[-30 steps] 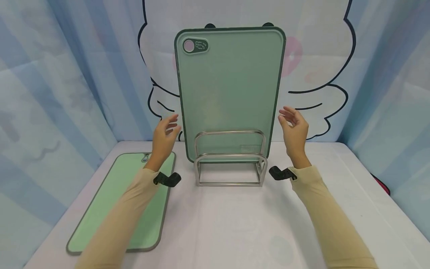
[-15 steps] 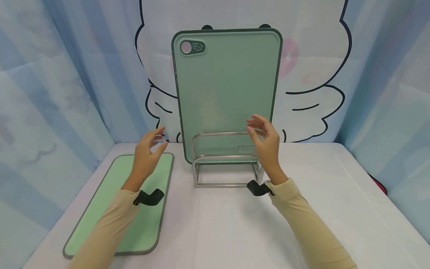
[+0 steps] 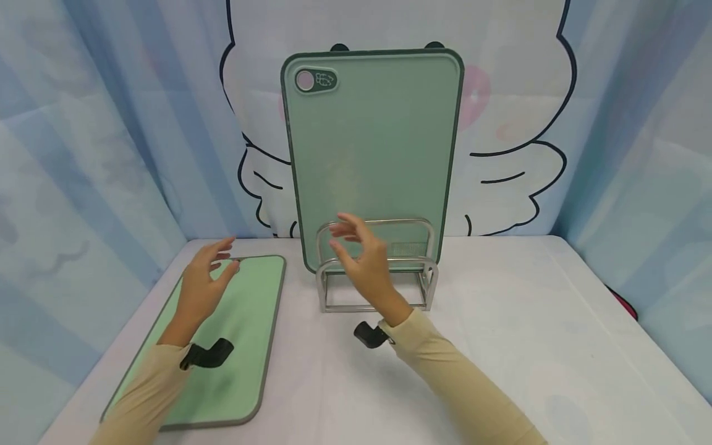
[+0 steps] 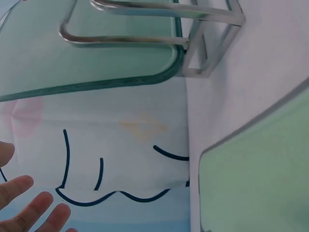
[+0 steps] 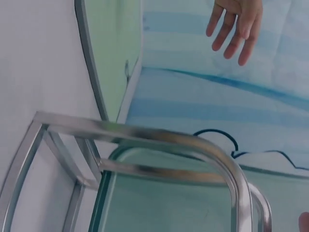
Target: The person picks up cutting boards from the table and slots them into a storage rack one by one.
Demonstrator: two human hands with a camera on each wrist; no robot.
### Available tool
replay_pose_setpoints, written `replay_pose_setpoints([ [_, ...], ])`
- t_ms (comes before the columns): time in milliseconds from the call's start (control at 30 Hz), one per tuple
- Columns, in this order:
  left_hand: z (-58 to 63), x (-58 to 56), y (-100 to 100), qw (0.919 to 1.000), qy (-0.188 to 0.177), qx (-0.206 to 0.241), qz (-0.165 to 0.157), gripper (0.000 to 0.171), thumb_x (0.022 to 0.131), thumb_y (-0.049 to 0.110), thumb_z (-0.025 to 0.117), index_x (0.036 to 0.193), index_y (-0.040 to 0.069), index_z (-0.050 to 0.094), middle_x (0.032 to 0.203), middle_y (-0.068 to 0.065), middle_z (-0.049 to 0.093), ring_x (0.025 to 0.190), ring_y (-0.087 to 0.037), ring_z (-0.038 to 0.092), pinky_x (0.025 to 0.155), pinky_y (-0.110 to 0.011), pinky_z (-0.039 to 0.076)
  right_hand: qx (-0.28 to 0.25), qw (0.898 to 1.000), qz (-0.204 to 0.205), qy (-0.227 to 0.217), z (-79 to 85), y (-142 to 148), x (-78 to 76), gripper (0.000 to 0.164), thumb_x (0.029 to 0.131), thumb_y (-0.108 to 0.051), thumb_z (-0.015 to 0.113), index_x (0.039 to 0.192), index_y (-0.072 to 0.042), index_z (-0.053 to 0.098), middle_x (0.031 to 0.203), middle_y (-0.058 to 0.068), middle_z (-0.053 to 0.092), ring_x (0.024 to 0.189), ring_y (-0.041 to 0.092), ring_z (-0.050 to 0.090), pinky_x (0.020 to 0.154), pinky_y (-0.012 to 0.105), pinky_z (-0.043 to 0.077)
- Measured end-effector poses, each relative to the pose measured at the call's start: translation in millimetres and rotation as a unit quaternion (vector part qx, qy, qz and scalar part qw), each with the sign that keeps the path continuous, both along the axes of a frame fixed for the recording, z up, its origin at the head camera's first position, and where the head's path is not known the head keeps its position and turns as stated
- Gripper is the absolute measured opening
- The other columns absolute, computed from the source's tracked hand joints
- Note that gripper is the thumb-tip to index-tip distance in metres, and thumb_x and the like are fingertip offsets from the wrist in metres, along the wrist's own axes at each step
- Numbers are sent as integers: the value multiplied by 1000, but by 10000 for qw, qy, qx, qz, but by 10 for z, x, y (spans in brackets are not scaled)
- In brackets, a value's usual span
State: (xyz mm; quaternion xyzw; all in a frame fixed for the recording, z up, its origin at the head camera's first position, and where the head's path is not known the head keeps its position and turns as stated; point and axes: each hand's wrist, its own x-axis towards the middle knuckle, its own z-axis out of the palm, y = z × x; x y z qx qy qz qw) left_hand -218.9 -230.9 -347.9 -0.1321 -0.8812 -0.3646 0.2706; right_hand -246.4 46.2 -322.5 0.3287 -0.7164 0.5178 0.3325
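Observation:
A green cutting board (image 3: 372, 142) with a dark green rim and a corner hole stands upright in a metal rack (image 5: 145, 136). On the left, a lighter green cutting board (image 3: 253, 340) with a grey rim lies flat on the table. My left hand (image 3: 201, 287) hovers over the far part of the flat board, fingers loosely bent and holding nothing. In front of the rack is my right hand (image 3: 367, 262), thumb and fingers apart with nothing between them; it covers part of the rack in the head view. The left hand's fingers also show in the right wrist view.
A white cloth covers the table (image 3: 500, 346). Behind it hangs a curtain (image 3: 517, 80) with a cartoon print, and blue curtains close off both sides. A small dark and red item (image 3: 623, 303) shows at the right table edge.
Both hands have moved left from beside the upright board: the left hand down over the flat board, the right hand across to the front of the rack. The boards stay in place.

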Motion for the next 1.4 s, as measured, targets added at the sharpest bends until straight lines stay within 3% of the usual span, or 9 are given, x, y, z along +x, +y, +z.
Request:
replay_pose_setpoints([
  [233,-111,117,-192,9997,-141,-160,151,46,94,11,56,137,0,44,125,-27,50,110,-44,52,90,-58,43,571,9983,109,60,-83,-340,64,40,87,-6,65,124,1,51,105,12,68,97,21,66,86,35,54],
  [467,-234,154,-398,9972,-429,-459,415,46,94,11,55,136,-3,43,123,-28,50,107,-45,52,87,-59,43,979,9951,99,63,-223,-604,111,39,87,-8,66,123,0,52,103,10,69,94,19,66,83,32,55],
  [767,-371,176,-617,9895,-992,-792,696,48,96,16,53,136,-8,40,123,-31,48,106,-47,50,86,-58,42,1598,9843,53,-746,-501,-820,97,43,87,-15,67,125,-2,52,105,7,70,91,16,66,80,23,53],
  [933,-452,186,-752,9832,-1338,-893,857,50,97,18,51,136,-10,38,125,-33,45,108,-49,48,86,-59,42,1569,9771,62,-1438,-638,-916,101,45,87,-19,67,127,-4,51,106,6,69,93,14,65,78,18,52],
  [1133,-503,196,-888,9708,-1969,-1034,901,58,98,22,50,138,-14,30,127,-38,38,110,-51,43,85,-61,40,1253,9640,-92,-2343,-811,-1031,117,47,86,-21,69,127,-6,50,107,5,69,95,18,65,74,18,51],
  [1400,-601,151,-1083,9407,-2974,-1195,1111,71,98,32,46,139,-20,19,132,-48,21,117,-60,28,94,-68,30,797,9393,-175,-3332,-996,-1146,109,50,85,-23,70,126,-4,50,107,8,68,96,22,64,73,24,51],
])
